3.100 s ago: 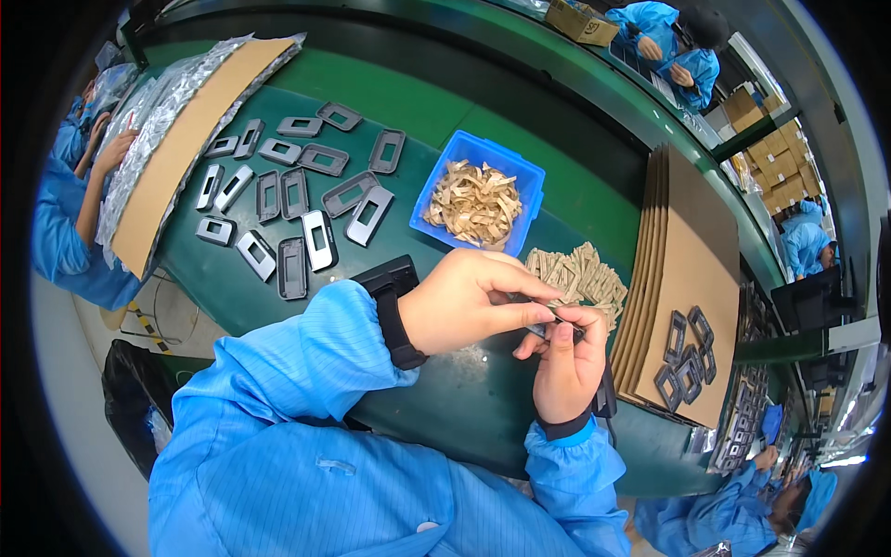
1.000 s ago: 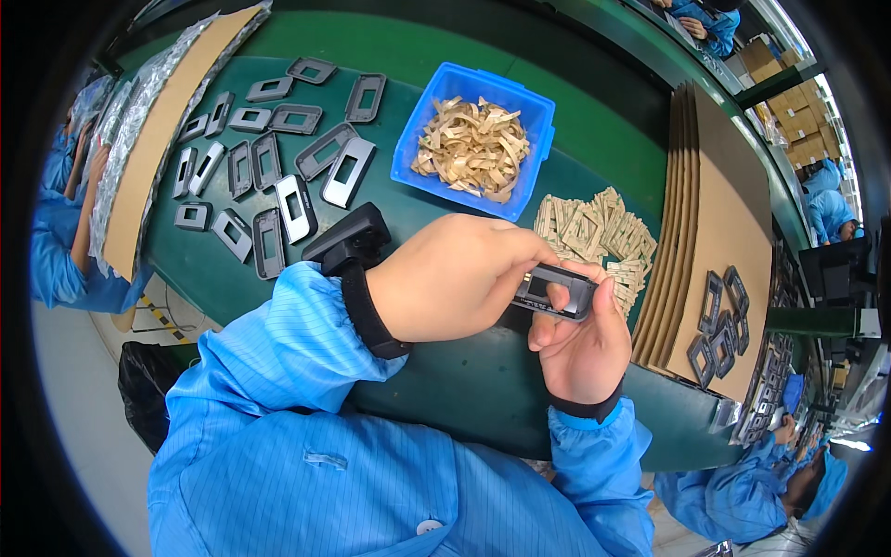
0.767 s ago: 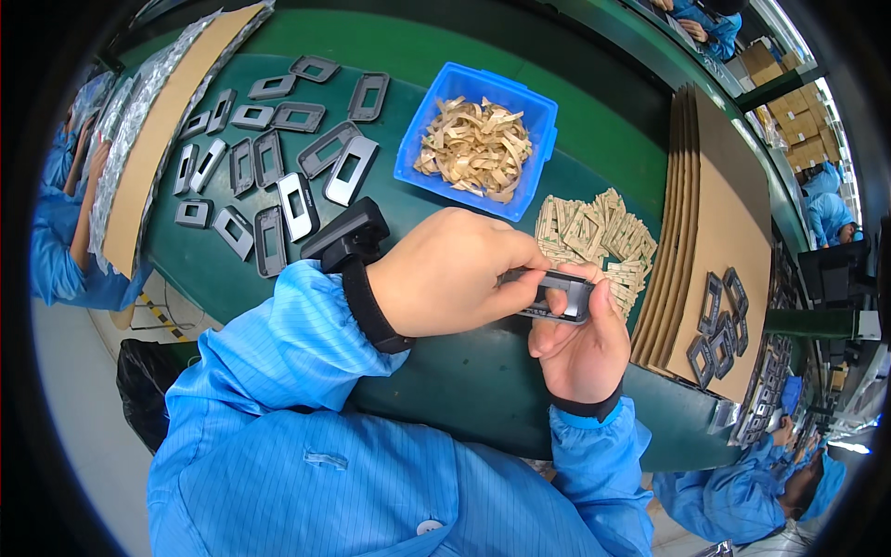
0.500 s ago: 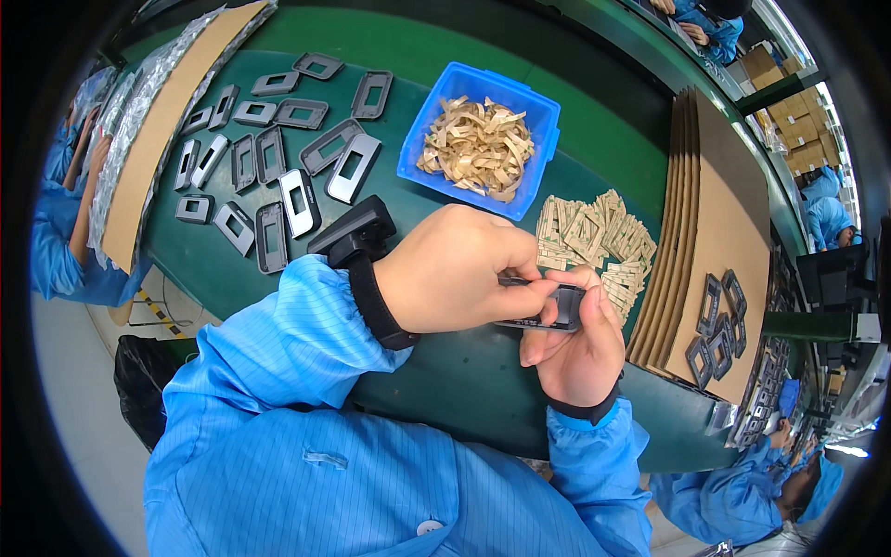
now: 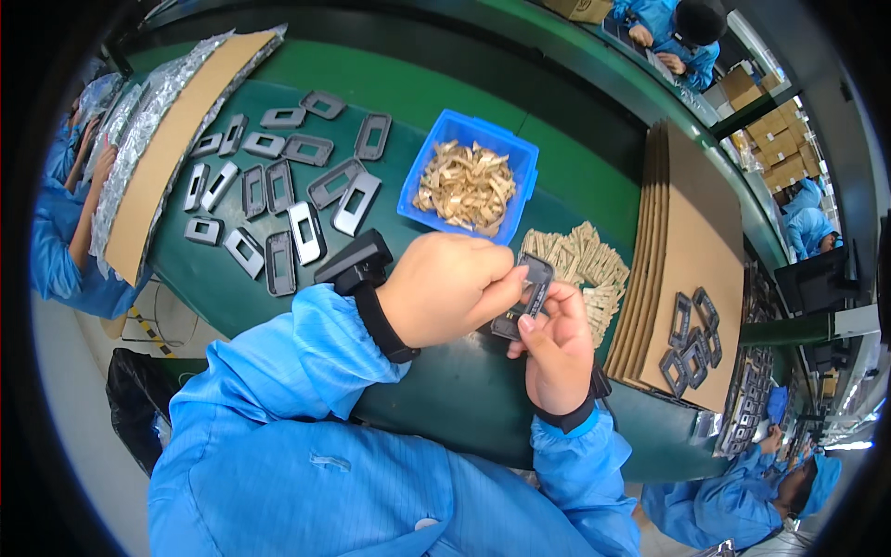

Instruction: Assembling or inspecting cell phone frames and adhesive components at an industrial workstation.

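My right hand [image 5: 561, 353] grips a dark grey rectangular plastic housing [image 5: 538, 275] by its edge, thumb in front and fingers behind. The housing stands tilted, its recessed side facing me. Against its left side my left hand [image 5: 450, 290] is closed, fingertips pressed together; whatever they pinch, if anything, is hidden. A black strap with a black device [image 5: 357, 260] circles my left wrist. Just beyond the hands lies a spread of tan paper-backed frame-shaped pieces [image 5: 575, 265]. Behind the left hand, a blue plastic bin [image 5: 509, 148] holds curled tan paper strips [image 5: 464, 186].
Several grey and silver window-frame housings [image 5: 280, 263] lie on the green table [image 5: 418, 399] at left. Stacked cardboard sheets [image 5: 715, 251] on the right carry several dark frames [image 5: 694, 357]. A bubble-wrapped board [image 5: 176, 139] stands far left. Other people in blue work nearby.
The housing has turned from nearly flat to upright and tilted, moving slightly left with my right hand. My left hand has shifted slightly left and lower. The camera view has shifted a little.
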`<act>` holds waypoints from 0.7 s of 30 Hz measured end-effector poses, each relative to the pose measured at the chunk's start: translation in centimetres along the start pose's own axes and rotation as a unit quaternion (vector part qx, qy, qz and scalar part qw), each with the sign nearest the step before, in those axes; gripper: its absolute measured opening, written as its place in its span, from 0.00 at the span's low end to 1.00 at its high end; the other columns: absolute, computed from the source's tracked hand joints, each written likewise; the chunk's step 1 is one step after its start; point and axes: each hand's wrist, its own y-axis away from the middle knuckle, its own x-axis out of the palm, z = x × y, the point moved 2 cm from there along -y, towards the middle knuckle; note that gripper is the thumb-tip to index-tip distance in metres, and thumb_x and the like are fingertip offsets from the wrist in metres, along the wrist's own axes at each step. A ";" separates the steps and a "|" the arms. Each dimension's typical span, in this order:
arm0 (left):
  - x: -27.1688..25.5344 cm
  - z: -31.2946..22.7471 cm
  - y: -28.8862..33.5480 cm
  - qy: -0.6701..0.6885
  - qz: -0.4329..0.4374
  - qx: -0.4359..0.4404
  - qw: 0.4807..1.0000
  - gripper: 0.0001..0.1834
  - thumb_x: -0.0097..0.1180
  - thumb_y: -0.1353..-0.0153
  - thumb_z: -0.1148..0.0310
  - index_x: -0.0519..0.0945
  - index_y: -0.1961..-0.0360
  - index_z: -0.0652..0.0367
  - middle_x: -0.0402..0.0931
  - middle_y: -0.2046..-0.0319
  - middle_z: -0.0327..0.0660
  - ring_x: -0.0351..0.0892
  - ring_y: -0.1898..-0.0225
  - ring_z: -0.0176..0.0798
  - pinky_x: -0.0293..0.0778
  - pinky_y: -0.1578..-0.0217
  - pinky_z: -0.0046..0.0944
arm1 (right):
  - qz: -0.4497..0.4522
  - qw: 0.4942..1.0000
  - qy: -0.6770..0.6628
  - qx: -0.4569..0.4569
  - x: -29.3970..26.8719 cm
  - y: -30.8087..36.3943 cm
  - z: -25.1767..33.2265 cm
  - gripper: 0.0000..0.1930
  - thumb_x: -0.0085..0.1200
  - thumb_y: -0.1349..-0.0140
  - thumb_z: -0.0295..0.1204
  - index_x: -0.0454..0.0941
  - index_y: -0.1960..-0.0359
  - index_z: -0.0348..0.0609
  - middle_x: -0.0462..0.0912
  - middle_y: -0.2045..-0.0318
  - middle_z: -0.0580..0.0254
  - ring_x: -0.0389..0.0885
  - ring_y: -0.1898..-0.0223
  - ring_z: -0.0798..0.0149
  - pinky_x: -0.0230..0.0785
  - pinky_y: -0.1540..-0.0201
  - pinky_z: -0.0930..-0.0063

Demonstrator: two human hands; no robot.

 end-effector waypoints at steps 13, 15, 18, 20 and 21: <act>1.9 0.7 0.8 0.462 0.117 -0.199 0.856 0.17 0.58 0.37 0.78 0.71 0.47 0.62 0.78 0.62 0.38 0.74 0.71 0.22 0.70 0.72 0.24 | -0.059 0.996 0.069 0.018 -0.4 0.0 0.7 0.12 0.46 0.28 0.27 0.70 0.47 0.37 0.80 0.64 0.60 0.77 0.81 0.73 0.68 0.81 0.85; 2.3 1.2 0.7 0.539 0.117 -0.244 0.798 0.11 0.57 0.34 0.76 0.72 0.52 0.60 0.80 0.62 0.39 0.77 0.71 0.23 0.71 0.73 0.23 | -0.063 0.997 0.016 0.036 -0.8 -0.2 0.4 0.13 0.46 0.27 0.31 0.69 0.46 0.38 0.79 0.63 0.57 0.80 0.80 0.68 0.72 0.82 0.83; 1.7 0.6 0.6 0.564 0.129 -0.282 0.765 0.10 0.57 0.33 0.73 0.72 0.53 0.59 0.82 0.64 0.40 0.76 0.74 0.23 0.70 0.75 0.24 | -0.069 0.997 -0.012 0.034 -0.9 0.1 0.7 0.13 0.45 0.27 0.32 0.69 0.47 0.38 0.79 0.63 0.56 0.81 0.79 0.66 0.73 0.82 0.82; 1.4 0.5 0.5 0.555 0.134 -0.300 0.764 0.10 0.57 0.33 0.69 0.71 0.55 0.58 0.83 0.65 0.40 0.75 0.76 0.24 0.70 0.76 0.24 | -0.066 0.997 -0.022 0.036 -0.7 0.2 0.9 0.13 0.44 0.26 0.33 0.70 0.47 0.38 0.80 0.63 0.55 0.82 0.78 0.66 0.73 0.81 0.83; 1.3 0.5 0.6 0.550 0.141 -0.320 0.759 0.10 0.57 0.33 0.69 0.71 0.55 0.58 0.83 0.65 0.40 0.75 0.77 0.24 0.70 0.77 0.24 | -0.071 0.996 -0.032 0.039 -0.6 0.3 0.9 0.13 0.45 0.27 0.33 0.70 0.48 0.38 0.80 0.63 0.55 0.82 0.78 0.67 0.73 0.80 0.83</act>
